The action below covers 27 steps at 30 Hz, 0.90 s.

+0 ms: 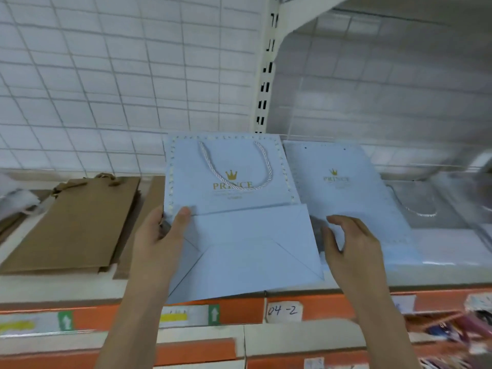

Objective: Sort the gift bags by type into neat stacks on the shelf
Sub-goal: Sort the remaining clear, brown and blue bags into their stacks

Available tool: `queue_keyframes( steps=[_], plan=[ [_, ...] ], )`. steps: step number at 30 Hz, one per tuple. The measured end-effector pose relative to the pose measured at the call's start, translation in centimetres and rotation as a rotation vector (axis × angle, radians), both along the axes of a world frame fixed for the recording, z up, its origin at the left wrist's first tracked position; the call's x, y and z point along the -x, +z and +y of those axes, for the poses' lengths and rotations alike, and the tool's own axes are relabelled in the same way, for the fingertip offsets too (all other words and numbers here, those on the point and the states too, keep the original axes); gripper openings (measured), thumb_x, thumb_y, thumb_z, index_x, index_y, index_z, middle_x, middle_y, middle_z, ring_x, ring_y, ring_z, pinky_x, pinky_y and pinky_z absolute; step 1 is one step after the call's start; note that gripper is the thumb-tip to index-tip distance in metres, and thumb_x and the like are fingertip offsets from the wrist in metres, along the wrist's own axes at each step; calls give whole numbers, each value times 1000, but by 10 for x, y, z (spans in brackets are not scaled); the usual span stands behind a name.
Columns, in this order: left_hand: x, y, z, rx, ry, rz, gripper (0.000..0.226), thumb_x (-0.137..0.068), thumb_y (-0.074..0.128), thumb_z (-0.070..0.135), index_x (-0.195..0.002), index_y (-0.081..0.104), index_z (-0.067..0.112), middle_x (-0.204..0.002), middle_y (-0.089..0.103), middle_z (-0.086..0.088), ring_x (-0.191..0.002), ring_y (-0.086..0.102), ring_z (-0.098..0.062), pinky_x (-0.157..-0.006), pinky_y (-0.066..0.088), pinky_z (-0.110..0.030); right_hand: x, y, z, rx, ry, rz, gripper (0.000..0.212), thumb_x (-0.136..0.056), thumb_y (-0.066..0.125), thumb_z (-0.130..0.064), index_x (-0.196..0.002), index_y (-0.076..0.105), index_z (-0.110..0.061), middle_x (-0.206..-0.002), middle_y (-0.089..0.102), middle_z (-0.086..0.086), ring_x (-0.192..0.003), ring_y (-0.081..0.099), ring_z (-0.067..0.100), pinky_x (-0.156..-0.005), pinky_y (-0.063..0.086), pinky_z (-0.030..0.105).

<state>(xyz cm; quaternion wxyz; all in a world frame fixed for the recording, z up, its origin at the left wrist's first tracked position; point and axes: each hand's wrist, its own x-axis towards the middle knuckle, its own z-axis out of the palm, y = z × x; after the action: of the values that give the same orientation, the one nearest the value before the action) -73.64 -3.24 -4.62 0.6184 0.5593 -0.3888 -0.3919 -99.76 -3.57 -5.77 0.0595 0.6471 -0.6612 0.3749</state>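
Observation:
A flat light-blue gift bag (pixel 234 209) with a gold crown, the word PRINCE and a white rope handle lies in the middle of the shelf (pixel 80 288), its folded bottom toward me. My left hand (pixel 159 235) grips its left edge, thumb on top. My right hand (pixel 351 246) hovers just right of the bag with fingers loosely spread, holding nothing. Under and beyond that hand lies a stack of the same blue bags (pixel 354 198). A stack of brown paper bags (pixel 77 225) lies at the left.
A white wire grid (pixel 106 75) backs the shelf, and a slotted white upright (pixel 266 75) divides the bays. Clear-wrapped white bags (pixel 439 209) lie at the far right. The shelf's orange front edge carries a label reading 04-2 (pixel 283 311). White packaging (pixel 13 201) sits far left.

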Motion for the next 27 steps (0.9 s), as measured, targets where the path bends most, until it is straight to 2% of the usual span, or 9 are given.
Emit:
queue_keyframes(
  steps=[3,6,10,15,17,19,22,25,27],
  plan=[
    [12,4,-3,18,-15,24,7,-87,61,29,-86,67,29,-88,66,1,-80,56,-16,-75,45,-30,16,-1,-1,2,-21,-20,21,-84,62,-5,-104,64,-1,-102,67,15,-91,63,33,-76,47,31],
    [27,5,-9,47,-32,17,8,-88,60,25,-84,66,27,-82,63,3,-76,54,-11,-68,44,-19,35,-3,-1,3,-58,-19,21,-85,61,-6,-105,64,-1,-102,67,15,-91,63,32,-75,43,27],
    [61,4,-22,31,-58,2,7,-88,59,27,-86,65,25,-84,66,7,-77,57,-9,-68,42,-20,68,-7,1,-16,-92,-65,23,-87,59,-8,-109,64,-4,-108,65,12,-98,61,29,-78,39,24],
    [125,10,-38,38,-118,-1,14,-82,65,31,-94,64,22,-72,65,19,-64,57,4,-55,42,-9,126,-9,-6,8,-130,-82,20,-88,58,-11,-105,65,-2,-101,66,14,-88,62,32,-75,36,23],
    [153,12,-45,56,-147,23,28,-79,69,27,-105,63,19,-89,70,14,-79,65,0,-64,47,-13,152,-9,-11,-4,-113,-58,22,-89,57,-18,-102,65,-3,-96,66,12,-80,61,31,-72,34,22],
    [178,15,-52,87,-146,12,32,-77,72,23,-108,62,19,-98,71,8,-85,67,-2,-64,50,-13,175,-6,-16,-5,-102,-98,22,-88,59,-13,-106,64,-2,-100,66,11,-78,61,31,-73,36,25],
    [208,12,-65,101,-22,-217,39,-76,73,23,-112,58,18,-93,66,14,-78,65,2,-64,49,-12,198,-6,-25,8,-74,-115,21,-88,58,-11,-105,64,-1,-99,67,11,-78,62,30,-73,38,27],
    [224,1,-75,40,133,-523,56,-71,68,47,-116,56,16,-90,65,7,-87,64,-20,-79,49,-34,208,-10,-36,-9,-22,-159,20,-89,56,-14,-103,65,-2,-98,68,10,-86,63,29,-74,41,27],
    [228,-14,-81,14,215,-767,70,-66,56,62,-113,61,10,-94,66,-8,-92,59,-32,-87,39,-38,207,-14,-41,-49,23,-182,22,-90,55,-17,-104,64,-4,-101,67,8,-89,62,27,-75,40,25]
  ],
)
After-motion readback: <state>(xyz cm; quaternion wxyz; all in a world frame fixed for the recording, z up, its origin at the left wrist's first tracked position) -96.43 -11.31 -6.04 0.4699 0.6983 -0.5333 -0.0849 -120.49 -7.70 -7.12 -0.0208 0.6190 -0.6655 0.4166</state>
